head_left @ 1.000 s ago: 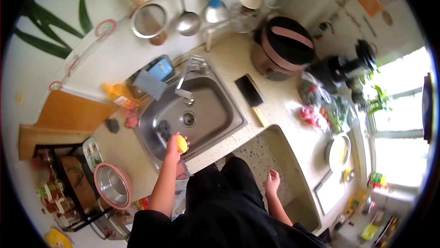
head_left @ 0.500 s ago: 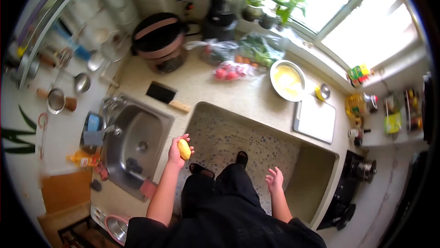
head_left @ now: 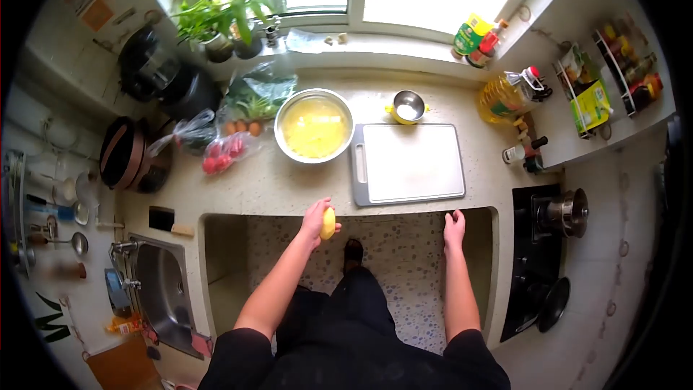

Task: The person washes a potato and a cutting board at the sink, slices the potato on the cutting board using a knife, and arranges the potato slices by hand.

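In my left hand (head_left: pixel 315 222) is a peeled yellow potato (head_left: pixel 328 224), with the fingers wrapped round it just off the counter's front edge. My right hand (head_left: pixel 454 230) holds nothing; its fingers are loosely bent and slightly apart, below the near right corner of the cutting board (head_left: pixel 413 163). That board lies flat on the counter, pale with a grey rim and a handle slot on its left. Beside it stands a metal bowl (head_left: pixel 281 146) holding yellow pieces (head_left: pixel 315 128) that look wet. Behind the board is a small metal cup (head_left: pixel 408 97) with yellow handles.
Bagged greens (head_left: pixel 253 96), eggs (head_left: pixel 242 127) and a bag of red vegetables (head_left: pixel 224 152) lie left of the bowl. A sink (head_left: pixel 160 285) is on the left. An oil bottle (head_left: pixel 503 98) and a stove (head_left: pixel 529 264) with a pot (head_left: pixel 569 212) stand right.
My view has turned right, from the sink side toward the cutting board and window. The potato has stayed in my left hand. My right hand has come up near the counter edge.
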Tool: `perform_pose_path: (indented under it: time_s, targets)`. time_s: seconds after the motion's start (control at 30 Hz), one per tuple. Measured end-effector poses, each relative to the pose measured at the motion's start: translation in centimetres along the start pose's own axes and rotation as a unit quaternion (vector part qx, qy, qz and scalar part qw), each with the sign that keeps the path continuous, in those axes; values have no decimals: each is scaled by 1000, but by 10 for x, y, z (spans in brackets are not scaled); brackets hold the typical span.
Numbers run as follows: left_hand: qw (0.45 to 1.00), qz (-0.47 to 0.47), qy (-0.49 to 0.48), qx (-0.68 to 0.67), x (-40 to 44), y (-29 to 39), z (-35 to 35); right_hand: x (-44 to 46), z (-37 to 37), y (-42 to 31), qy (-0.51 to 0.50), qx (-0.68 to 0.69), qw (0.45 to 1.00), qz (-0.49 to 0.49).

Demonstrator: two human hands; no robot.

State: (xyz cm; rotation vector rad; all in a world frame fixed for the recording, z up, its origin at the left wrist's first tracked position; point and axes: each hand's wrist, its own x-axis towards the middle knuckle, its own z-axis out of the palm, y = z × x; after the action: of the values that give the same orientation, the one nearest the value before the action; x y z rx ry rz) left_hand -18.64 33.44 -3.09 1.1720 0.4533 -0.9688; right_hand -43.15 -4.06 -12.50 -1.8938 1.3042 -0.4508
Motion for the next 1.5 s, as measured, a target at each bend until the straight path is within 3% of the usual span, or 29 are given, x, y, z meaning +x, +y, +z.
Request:
perform_pose_path:
  time_s: [0.07,0.17,0.4,0.53,0.73,0.87,0.97,1.13,1.33,1.5]
  targets:
    - [999,2,16,33,30,3,39,32,-15,-59,-33,-49,998,23]
    - [992,38,41,109,80,1,73,95,7,-44,11,-142,988,-64]
    - [984,-16,111,139,108,16,113,143,25,-66,-62,-193,973,112]
    - [983,-26,107,144,110,15,120,138,19,-91,-60,-246,959,129]
    - [987,-15,70,147,93,2,103,159,-5,-87,-42,-270,950,149]
    - [993,-31,52,99,58,10,94,173,-38,-46,-71,-162,976,131]
    - [991,-45,8,128,37,-2,76,134,-72,-87,-54,-196,969,143]
    - [994,-68,-23,88,-12,-25,28,61,-89,-49,24,-114,989,87]
    - [997,-27,-43,54,-87,-32,-78,-24,-66,-82,-79,-49,991,101]
    - [998,25,-1,-59,-176,-36,-193,-97,11,-146,-176,30,984,7]
